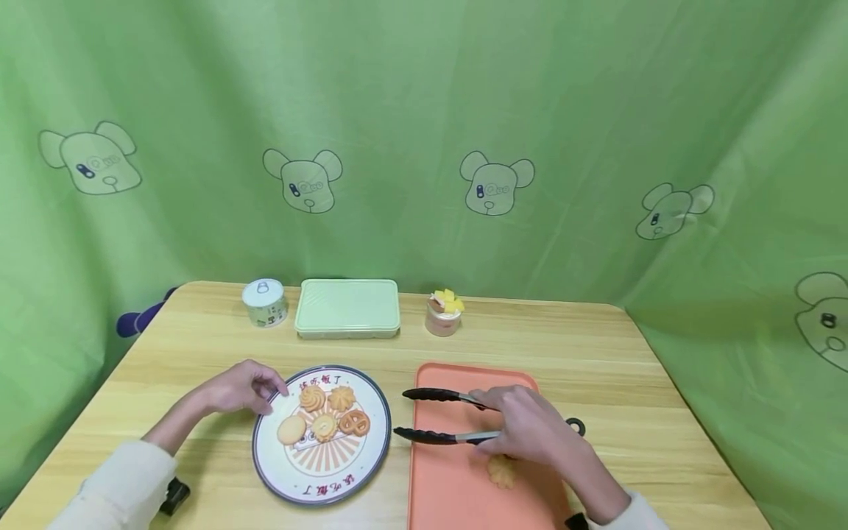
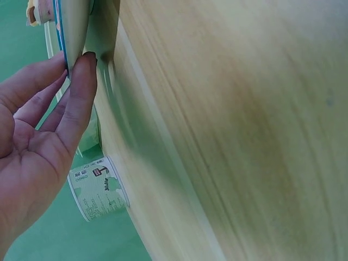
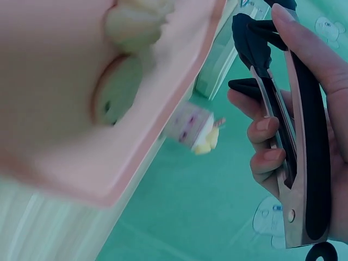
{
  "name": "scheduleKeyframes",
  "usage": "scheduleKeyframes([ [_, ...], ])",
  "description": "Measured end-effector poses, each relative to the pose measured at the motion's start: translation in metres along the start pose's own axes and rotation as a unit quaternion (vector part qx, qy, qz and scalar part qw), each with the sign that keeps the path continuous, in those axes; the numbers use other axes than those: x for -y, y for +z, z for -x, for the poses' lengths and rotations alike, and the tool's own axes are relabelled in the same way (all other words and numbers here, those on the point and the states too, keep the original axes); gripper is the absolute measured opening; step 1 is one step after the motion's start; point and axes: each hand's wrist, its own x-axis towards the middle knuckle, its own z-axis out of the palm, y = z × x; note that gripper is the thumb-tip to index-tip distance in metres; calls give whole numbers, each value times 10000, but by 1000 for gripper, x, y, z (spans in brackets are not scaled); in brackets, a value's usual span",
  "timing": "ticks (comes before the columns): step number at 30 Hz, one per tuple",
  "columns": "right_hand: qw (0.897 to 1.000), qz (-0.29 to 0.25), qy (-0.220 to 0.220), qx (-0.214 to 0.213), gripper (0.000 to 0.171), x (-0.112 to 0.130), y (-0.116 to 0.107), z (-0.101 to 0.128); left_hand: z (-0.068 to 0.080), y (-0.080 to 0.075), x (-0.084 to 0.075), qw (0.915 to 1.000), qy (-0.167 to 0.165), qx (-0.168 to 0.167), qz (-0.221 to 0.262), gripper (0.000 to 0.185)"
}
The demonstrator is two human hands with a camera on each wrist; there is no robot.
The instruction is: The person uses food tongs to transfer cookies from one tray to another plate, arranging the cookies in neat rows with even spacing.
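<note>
My left hand (image 1: 240, 386) pinches the rim of a white plate with a dark blue edge (image 1: 273, 464) between thumb and fingers. On the plate lie several cookies, among them a pretzel-shaped one (image 1: 354, 422), a plain round one (image 1: 291, 430) and a swirled one (image 1: 313, 398). My right hand (image 1: 523, 425) grips black-and-silver tongs (image 1: 430, 436), thumb on one arm and fingers round the other. The tongs' black tips are spread apart and point toward the plate, over the left edge of a coral tray (image 1: 457, 493). A flower-shaped cookie (image 1: 501, 471) lies on the tray, partly behind my right hand.
Along the back of the table stand a small white can (image 1: 265, 303), a pale green lidded box (image 1: 347, 308) and a dessert cup with yellow cubes (image 1: 443, 315). A round-ended cookie (image 3: 120, 89) with dark specks also sits on the tray. Green curtain (image 1: 397, 96) encloses the table.
</note>
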Motion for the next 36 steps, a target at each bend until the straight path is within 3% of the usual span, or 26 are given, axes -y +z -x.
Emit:
scheduleKeyframes([
  [6, 9996, 98, 259, -46, 73, -13, -7, 15, 0, 0, 1, 10000, 10, -11, -20, 32],
  [23, 9919, -376, 1202, 157, 87, -46, -29, 52, 1, 1, -1, 10000, 12, 22, -88, 32],
  [36, 9914, -250, 1275, 186, 92, -73, -39, 78, 0, 0, -2, 10000, 6, 64, -64, 31],
])
